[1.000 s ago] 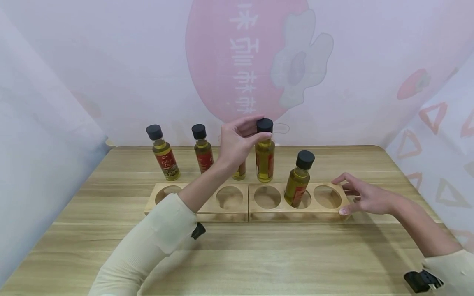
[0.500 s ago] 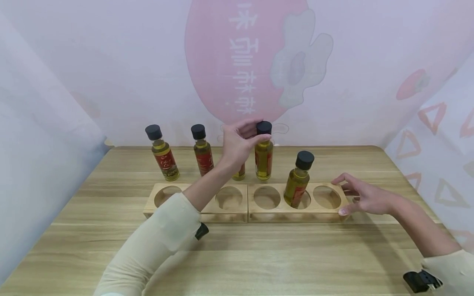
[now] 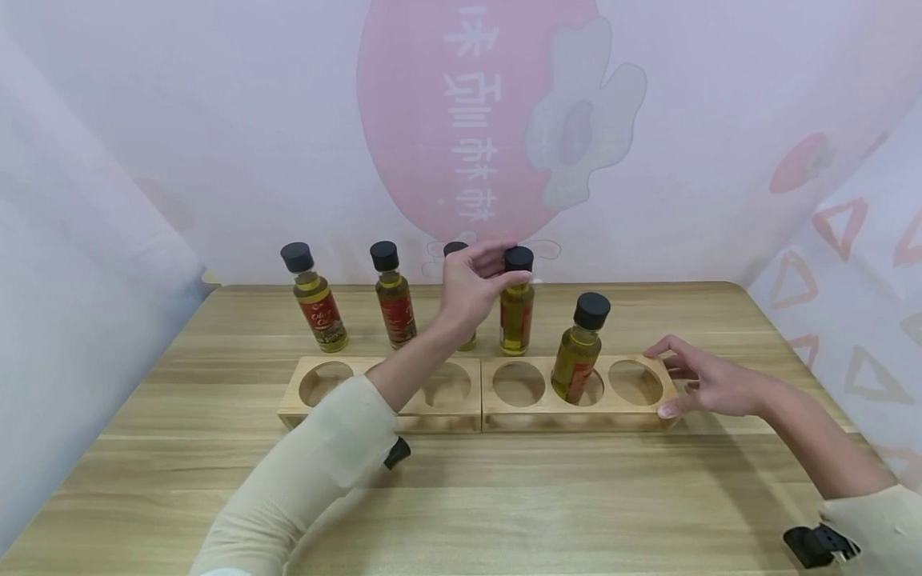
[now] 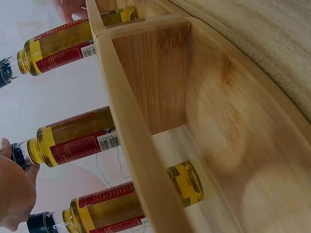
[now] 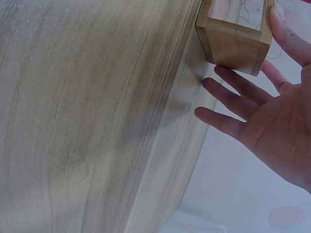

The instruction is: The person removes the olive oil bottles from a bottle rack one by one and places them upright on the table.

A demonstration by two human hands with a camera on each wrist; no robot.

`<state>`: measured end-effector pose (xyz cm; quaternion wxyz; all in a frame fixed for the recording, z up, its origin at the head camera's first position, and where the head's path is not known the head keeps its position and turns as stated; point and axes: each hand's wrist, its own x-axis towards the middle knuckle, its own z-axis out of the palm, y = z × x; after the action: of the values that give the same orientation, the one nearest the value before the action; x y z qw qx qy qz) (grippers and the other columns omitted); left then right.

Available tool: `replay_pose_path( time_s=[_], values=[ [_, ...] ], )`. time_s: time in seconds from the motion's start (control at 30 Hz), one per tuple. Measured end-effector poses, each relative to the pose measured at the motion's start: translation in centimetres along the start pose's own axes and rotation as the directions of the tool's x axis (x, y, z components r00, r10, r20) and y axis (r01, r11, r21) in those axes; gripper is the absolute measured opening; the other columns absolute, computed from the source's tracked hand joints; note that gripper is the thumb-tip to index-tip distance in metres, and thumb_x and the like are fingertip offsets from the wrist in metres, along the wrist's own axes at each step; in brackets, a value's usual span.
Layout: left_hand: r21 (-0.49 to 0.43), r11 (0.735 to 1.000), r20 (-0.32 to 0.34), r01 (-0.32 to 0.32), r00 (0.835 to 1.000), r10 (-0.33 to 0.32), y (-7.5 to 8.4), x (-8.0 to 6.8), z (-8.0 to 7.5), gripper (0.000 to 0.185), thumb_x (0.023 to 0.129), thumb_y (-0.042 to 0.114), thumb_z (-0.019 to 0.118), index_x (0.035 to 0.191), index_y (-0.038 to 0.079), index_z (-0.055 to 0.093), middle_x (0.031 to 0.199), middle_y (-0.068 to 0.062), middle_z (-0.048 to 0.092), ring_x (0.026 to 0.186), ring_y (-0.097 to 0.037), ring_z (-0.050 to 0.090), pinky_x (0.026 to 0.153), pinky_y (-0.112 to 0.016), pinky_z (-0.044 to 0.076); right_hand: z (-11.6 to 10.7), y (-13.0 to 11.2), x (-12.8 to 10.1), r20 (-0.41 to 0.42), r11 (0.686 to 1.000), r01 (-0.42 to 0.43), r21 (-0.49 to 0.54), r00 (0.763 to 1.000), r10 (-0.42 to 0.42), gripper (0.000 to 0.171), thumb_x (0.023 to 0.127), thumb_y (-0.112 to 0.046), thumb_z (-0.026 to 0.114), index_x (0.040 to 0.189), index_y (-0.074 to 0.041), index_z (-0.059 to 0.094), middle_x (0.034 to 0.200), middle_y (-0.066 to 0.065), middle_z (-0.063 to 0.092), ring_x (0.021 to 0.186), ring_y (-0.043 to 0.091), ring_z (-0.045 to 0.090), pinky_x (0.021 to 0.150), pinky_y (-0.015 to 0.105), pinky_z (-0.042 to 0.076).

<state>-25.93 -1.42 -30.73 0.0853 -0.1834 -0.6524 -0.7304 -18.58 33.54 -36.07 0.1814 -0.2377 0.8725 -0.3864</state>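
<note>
In the head view my left hand (image 3: 471,292) pinches the black cap of an olive oil bottle (image 3: 516,320) between thumb and fingers. That bottle is upright just behind the right-hand wooden bottle rack (image 3: 533,422); its red label shows in the left wrist view, with the fingertips (image 4: 5,148) at the cap. My right hand (image 3: 720,388) grips this rack's right end, thumb at the front corner and index finger at the back. The right wrist view shows its other fingers (image 5: 226,124) spread. Another olive oil bottle (image 3: 579,360) stands in the rack's middle hole.
A second wooden rack (image 3: 439,422) butts against the first on the left, partly hidden by my left forearm. Behind it stand more oil bottles, one at the far left (image 3: 320,312), one beside it (image 3: 394,308), and one mostly behind my hand (image 3: 457,249). A printed curtain (image 3: 288,160) hangs behind the table.
My left hand has shifted slightly right and lower with the bottle cap, uncovering the cap of the bottle behind it. My right hand stays on the rack's end.
</note>
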Motion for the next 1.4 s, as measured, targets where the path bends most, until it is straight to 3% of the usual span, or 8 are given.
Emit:
replay_pose_path(
  time_s=[0.3, 0.83, 1.2, 1.4],
  values=[
    [0.068, 0.998, 0.001, 0.018, 1.0, -0.018, -0.4, 0.0, 0.4, 0.044, 0.083, -0.007, 0.082, 0.126, -0.005, 0.07, 0.123, -0.024, 0.072, 0.113, -0.033, 0.072, 0.094, -0.028, 0.059, 0.0, -0.1, 0.0, 0.004, 1.0, -0.005, 0.006, 1.0, 0.005, 0.07, 0.088, -0.01, 0.083, 0.138, 0.003, 0.037, 0.138, 0.038, 0.054, 0.129, 0.063, 0.049, 0.099, 0.078, 0.043],
    [-0.004, 0.998, -0.004, 0.066, 0.998, -0.066, -1.4, 0.8, 1.3, 0.047, 0.082, -0.012, 0.081, 0.127, -0.006, 0.069, 0.124, -0.025, 0.071, 0.114, -0.034, 0.072, 0.089, -0.029, 0.062, -0.1, 0.0, 0.0, 0.004, 1.0, 0.004, -0.006, 1.0, -0.004, 0.07, 0.088, -0.011, 0.083, 0.137, 0.004, 0.037, 0.138, 0.039, 0.053, 0.129, 0.064, 0.048, 0.098, 0.078, 0.044],
    [0.023, 0.994, -0.026, 0.106, 0.994, -0.105, -1.8, 1.3, 1.8, 0.047, 0.082, -0.008, 0.083, 0.127, -0.003, 0.07, 0.122, -0.022, 0.072, 0.112, -0.032, 0.073, 0.09, -0.028, 0.061, 0.0, 0.0, 0.0, 0.001, 1.0, 0.014, -0.008, 1.0, -0.014, 0.069, 0.087, -0.01, 0.083, 0.137, 0.004, 0.037, 0.136, 0.037, 0.056, 0.128, 0.063, 0.05, 0.099, 0.077, 0.043],
    [0.043, 0.996, -0.022, 0.081, 0.997, -0.08, -2.2, 1.7, 2.1, 0.046, 0.082, -0.007, 0.083, 0.127, -0.005, 0.07, 0.122, -0.023, 0.072, 0.113, -0.032, 0.072, 0.09, -0.027, 0.061, 0.0, 0.0, 0.0, 0.003, 1.0, 0.017, -0.011, 1.0, -0.017, 0.069, 0.088, -0.01, 0.083, 0.137, 0.004, 0.037, 0.136, 0.037, 0.056, 0.128, 0.063, 0.05, 0.099, 0.077, 0.043]
  ],
)
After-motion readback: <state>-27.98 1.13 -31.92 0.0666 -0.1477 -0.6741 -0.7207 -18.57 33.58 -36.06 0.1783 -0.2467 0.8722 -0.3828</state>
